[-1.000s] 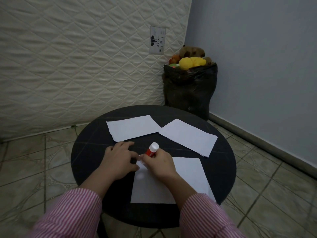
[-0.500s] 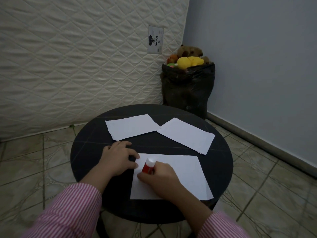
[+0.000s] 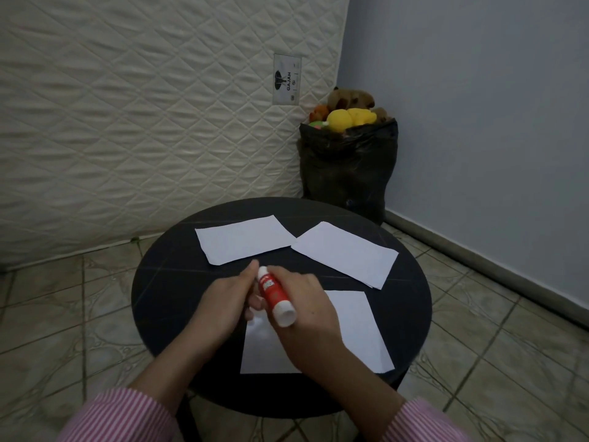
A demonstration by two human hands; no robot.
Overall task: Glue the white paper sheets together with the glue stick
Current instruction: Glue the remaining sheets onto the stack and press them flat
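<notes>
Glue stick [image 3: 274, 295], red with white ends, lies tilted in my right hand [image 3: 306, 309], fingers curled round it; my left hand [image 3: 223, 306] pinches its far end, above the near paper sheet [image 3: 353, 333].

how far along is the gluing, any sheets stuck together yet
None look joined: two sheets lie apart at the table's far side, a third sheet nearest. In hand: the right hand grips the glue stick, the left hand at its far end. Whether glue is on the paper can't be told. Joining remains.
</notes>
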